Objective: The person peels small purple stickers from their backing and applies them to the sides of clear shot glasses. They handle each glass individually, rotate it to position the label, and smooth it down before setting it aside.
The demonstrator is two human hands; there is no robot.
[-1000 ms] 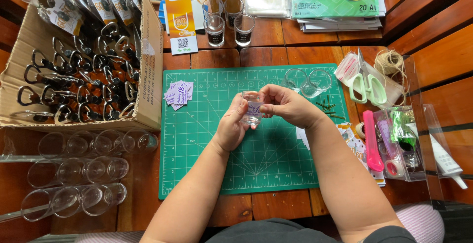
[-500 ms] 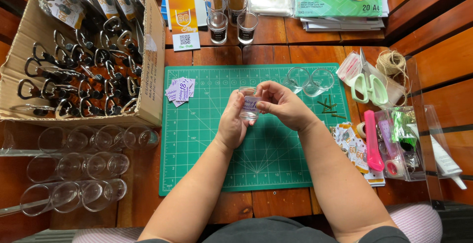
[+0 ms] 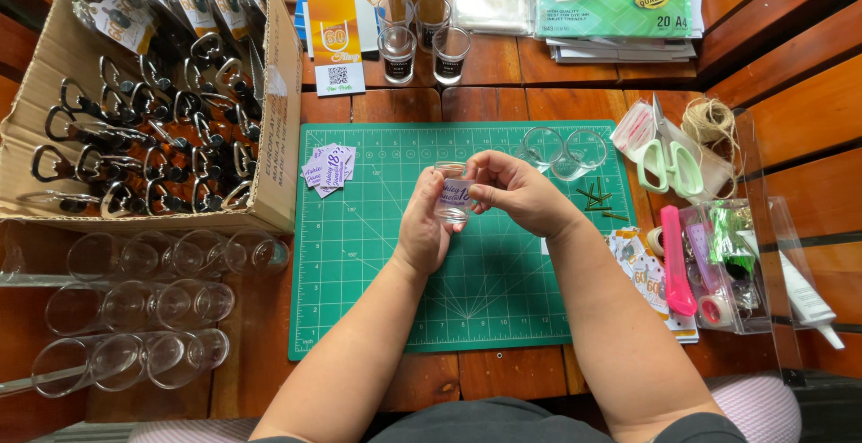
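Hands barely shifted: left hand (image 3: 420,228) & right hand (image 3: 521,193) both pinch shot glass (image 3: 453,193) above green mat (image 3: 359,263); stickers (image 3: 327,167) nearby.

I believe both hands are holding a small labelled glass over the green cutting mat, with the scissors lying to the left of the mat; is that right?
Not quite: the scissors lie to the right of the green cutting mat, not the left, as the head view shows. The rest holds: the left hand and right hand hold a small labelled glass over the mat.
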